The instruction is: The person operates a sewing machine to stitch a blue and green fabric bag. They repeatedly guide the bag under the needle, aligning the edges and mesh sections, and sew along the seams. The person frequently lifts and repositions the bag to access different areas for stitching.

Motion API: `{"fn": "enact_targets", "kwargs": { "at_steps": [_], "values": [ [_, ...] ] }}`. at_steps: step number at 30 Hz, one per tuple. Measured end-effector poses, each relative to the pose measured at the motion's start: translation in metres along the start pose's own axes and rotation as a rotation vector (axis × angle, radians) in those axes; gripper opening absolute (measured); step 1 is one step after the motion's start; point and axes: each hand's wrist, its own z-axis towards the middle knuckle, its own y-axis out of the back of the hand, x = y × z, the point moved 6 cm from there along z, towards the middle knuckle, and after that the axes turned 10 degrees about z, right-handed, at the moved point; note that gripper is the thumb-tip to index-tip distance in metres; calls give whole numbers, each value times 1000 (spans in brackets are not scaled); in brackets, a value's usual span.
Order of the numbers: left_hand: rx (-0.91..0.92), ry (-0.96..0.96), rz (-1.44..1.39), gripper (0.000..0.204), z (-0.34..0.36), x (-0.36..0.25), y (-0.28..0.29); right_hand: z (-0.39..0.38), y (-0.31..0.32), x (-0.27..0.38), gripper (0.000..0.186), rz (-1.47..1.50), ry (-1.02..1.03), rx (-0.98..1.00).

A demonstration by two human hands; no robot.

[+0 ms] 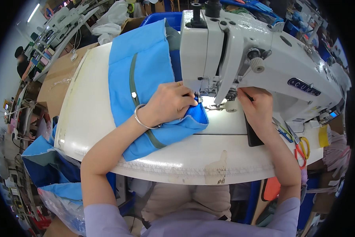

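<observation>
A light-blue fabric piece (122, 83) with a dark-green zipper strip (133, 75) and a white zipper pull lies on the sewing table, partly under the head of a white sewing machine (304, 63). My left hand (170, 102) is closed on the fabric's edge beside the presser foot (200, 97). There the fabric folds over and shows a brighter blue inner side (198, 113), lit by the machine's lamp. To the right of the needle area my right hand (258, 106) is raised, thumb and fingers pinched together. What it holds, if anything, is too small to make out.
Scissors with red and yellow handles (300, 152) lie at the table's right, near a black flat object (253, 130). A printed ruler runs along the table's front edge (177, 173). More blue fabric pieces (63, 166) hang at the lower left. A blue bin (161, 17) stands behind.
</observation>
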Motion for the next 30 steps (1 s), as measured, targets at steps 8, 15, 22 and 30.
{"fn": "enact_targets", "kwargs": {
  "at_steps": [8,15,22,30],
  "values": [
    [9,-42,-129,19,-5,-6,3,-6,-1,4,15,-23,62,-3],
    [2,-20,-85,17,-10,-1,5,-56,-65,52,24,-19,692,383],
    [30,5,-49,10,3,0,2,-76,-64,45,24,-135,670,335],
    [41,75,-34,18,-11,1,2,-76,-74,42,12,87,697,186]
  ]
}}
